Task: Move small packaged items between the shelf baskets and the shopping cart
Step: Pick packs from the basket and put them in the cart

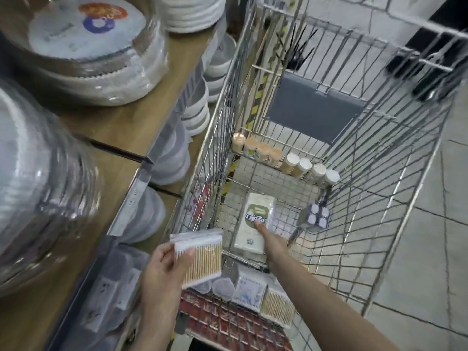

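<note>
Head: white pack (254,224) (label unreadable)

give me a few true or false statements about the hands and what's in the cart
1. The left hand holds a pack of cotton swabs. True.
2. The right hand is inside the cart, on a white pack. True.
3. The cart holds nothing but the white pack. False: a row of small jars lines its far end, and a small boxed item lies to the right of the pack.
4. The swab pack lies on the cart floor. False: it is held up above the cart's near edge.
5. Stacked plates sit on the shelf at left. True.
</note>
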`<state>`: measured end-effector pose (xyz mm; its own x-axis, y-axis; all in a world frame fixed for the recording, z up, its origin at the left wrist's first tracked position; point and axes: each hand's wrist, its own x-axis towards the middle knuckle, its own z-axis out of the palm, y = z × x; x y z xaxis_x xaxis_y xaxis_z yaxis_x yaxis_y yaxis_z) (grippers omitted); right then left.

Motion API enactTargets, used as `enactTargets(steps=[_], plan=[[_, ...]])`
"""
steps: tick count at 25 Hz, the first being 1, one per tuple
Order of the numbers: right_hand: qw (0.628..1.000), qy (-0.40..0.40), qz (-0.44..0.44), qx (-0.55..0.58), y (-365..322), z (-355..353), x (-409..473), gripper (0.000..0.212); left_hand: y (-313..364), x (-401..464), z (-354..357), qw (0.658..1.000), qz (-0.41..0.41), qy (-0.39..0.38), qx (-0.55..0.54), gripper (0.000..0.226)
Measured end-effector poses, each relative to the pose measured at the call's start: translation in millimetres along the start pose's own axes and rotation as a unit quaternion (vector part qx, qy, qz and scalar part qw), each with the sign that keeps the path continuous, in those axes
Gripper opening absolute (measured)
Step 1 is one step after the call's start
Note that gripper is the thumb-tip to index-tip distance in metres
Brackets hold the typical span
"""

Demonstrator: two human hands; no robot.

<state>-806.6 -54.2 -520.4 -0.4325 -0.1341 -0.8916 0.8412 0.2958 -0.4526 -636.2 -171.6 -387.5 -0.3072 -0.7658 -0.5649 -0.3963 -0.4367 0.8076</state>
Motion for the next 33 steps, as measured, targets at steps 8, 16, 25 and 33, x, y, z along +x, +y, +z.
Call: enactTargets(steps=[8,16,25,33], plan=[[0.993,-0.084,0.056,-0.054,21,69,69,0.05,-47,28,-1,0.987,0.086,0.132,0.018,0.034],[0.995,-0.098,0.017,-0.018,16,96,92,0.043,-47,23,4,0.98,0.137,0.146,0.018,0.027],[0.98,-0.008,-0.03,-0.198,-2,100,118,0.043,-45,20,5,0.974,0.159,0.146,0.066,0.025],[0.979,-0.044,-0.081,-0.179,-17,83,92,0.041,-49,20,3,0.976,0.136,0.148,0.081,0.026]])
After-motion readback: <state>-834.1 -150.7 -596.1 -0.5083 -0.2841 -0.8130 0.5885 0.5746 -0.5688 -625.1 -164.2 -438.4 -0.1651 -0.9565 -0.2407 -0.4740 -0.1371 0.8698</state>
